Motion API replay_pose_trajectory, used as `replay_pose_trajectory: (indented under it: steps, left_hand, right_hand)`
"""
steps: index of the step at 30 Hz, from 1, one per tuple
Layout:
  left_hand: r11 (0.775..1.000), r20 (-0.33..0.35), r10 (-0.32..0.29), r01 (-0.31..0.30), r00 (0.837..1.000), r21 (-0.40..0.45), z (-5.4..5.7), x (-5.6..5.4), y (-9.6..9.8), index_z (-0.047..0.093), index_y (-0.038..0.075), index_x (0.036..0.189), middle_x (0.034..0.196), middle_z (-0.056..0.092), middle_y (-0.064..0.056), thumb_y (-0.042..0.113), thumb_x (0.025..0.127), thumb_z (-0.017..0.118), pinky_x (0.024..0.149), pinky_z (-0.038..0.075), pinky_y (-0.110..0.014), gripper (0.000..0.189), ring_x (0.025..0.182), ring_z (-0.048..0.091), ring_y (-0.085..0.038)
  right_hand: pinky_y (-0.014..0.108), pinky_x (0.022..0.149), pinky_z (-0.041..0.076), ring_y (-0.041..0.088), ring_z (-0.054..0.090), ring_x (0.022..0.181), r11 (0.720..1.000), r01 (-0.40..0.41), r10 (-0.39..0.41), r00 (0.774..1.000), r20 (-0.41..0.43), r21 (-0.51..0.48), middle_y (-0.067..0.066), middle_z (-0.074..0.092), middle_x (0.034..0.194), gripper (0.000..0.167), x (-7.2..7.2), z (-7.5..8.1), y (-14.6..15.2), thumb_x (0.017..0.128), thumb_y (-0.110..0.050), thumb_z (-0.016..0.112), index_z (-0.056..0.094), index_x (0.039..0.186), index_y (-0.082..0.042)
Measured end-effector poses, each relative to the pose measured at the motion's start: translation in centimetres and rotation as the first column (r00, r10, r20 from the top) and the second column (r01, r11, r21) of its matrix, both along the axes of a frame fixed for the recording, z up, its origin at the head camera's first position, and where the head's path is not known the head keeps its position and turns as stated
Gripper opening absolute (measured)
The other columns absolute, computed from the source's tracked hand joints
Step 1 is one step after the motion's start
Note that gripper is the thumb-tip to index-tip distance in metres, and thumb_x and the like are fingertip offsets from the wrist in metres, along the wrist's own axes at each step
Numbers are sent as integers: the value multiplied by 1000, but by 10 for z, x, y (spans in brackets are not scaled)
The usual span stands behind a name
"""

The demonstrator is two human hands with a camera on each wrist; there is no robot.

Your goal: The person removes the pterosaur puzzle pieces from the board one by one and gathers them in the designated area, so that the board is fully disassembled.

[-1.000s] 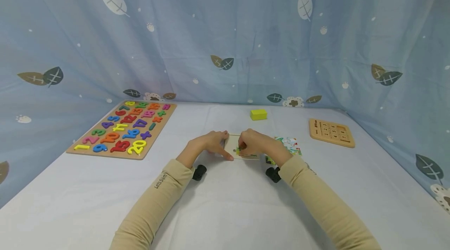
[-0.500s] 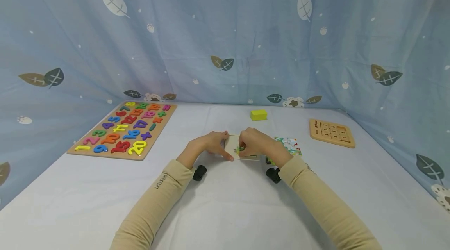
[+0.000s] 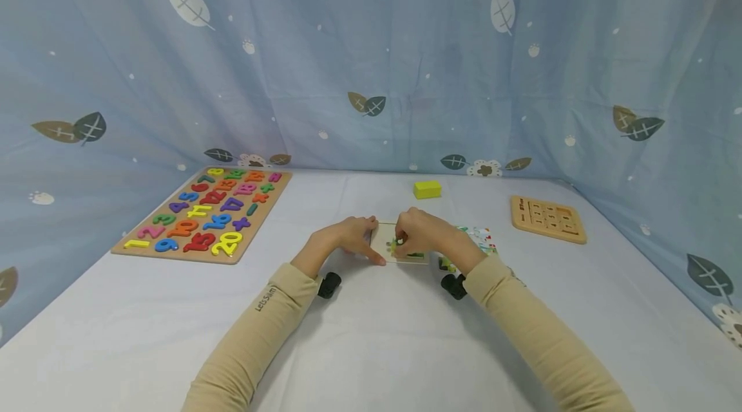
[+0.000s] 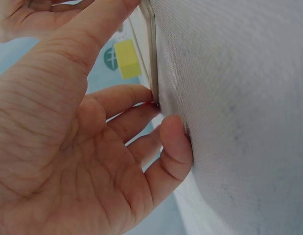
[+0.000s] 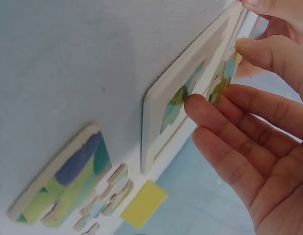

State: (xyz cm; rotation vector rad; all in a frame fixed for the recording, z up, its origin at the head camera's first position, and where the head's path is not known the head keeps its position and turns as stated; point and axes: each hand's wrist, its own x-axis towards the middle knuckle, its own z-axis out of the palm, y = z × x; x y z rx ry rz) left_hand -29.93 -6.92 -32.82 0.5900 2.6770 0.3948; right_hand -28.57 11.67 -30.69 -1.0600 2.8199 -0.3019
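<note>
A pale wooden puzzle tray (image 3: 380,237) lies flat in front of me. My left hand (image 3: 353,235) holds its left side, thumb at the near corner and index finger at the far corner (image 4: 154,98). Over the tray, my right hand (image 3: 418,232) pinches a green, yellow and blue jigsaw piece (image 5: 225,73) between thumb and fingers, tilted up on edge. A green and blue piece (image 5: 176,100) shows inside the tray beneath those fingers. Part of the tray is hidden by the right hand in the head view.
Loose jigsaw pieces (image 3: 482,238) lie right of the tray, partly behind the right forearm. A yellow block (image 3: 427,190) stands behind it. A number board (image 3: 255,241) with colourful numerals lies left, and a small wooden number puzzle (image 3: 547,219) right. A patterned curtain (image 3: 324,64) hangs behind.
My right hand has risen slightly from the tray and shifted a little right, with the piece turned in its fingers. The left hand keeps its place on the tray.
</note>
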Motion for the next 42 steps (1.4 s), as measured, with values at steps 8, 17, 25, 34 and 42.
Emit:
replay_pose_trajectory:
  steps: [8, 17, 25, 34, 42]
  left_hand:
    - [1000, -6, 0, 0, 1000, 0, 0, 0, 0, 26, 10, 153, 161, 18, -6, 50, 77, 77, 79, 47, -28, 100, 119, 49, -22]
    - [1000, -9, 7, -7, 1000, -5, 0, 0, 0, 25, 11, 153, 161, 18, -6, 50, 77, 77, 93, 44, -34, 100, 131, 41, -22]
    - [1000, 3, 6, -6, 1000, -5, 1, 0, 0, 25, 13, 153, 162, 17, -4, 50, 78, 76, 82, 48, -30, 98, 134, 38, -23]
    - [1000, 11, -2, 2, 1000, 6, 1, 2, -1, 25, 12, 153, 162, 16, -5, 49, 79, 76, 74, 50, -26, 97, 134, 37, -25]
    - [1000, 5, 8, -8, 1000, -4, 1, 1, 0, 25, 14, 154, 162, 16, -3, 49, 78, 76, 82, 48, -29, 98, 136, 36, -24]
  right_hand:
    - [18, 55, 42, 6, 46, 55, 1000, 6, -6, 1000, 0, -9, 2, 68, 69, 11, 5, 6, 5, 81, -13, 73, 76, 82, -2]
    - [19, 55, 39, 7, 45, 57, 998, 61, -61, 998, 20, 10, -1, 64, 66, 11, 8, 10, 19, 82, -15, 73, 76, 82, -4]
    - [20, 55, 39, 8, 44, 57, 998, 59, -58, 998, 16, -23, -1, 65, 67, 11, 9, 8, 34, 81, -14, 73, 76, 81, -3]
    - [22, 59, 42, 9, 47, 62, 998, 57, -56, 998, 31, -35, -1, 65, 74, 13, 11, 8, 54, 83, -16, 73, 77, 87, -4]
    - [21, 55, 38, 7, 44, 59, 998, 33, -32, 999, 24, -46, -1, 61, 71, 10, 12, 10, 68, 83, -15, 72, 76, 85, -6]
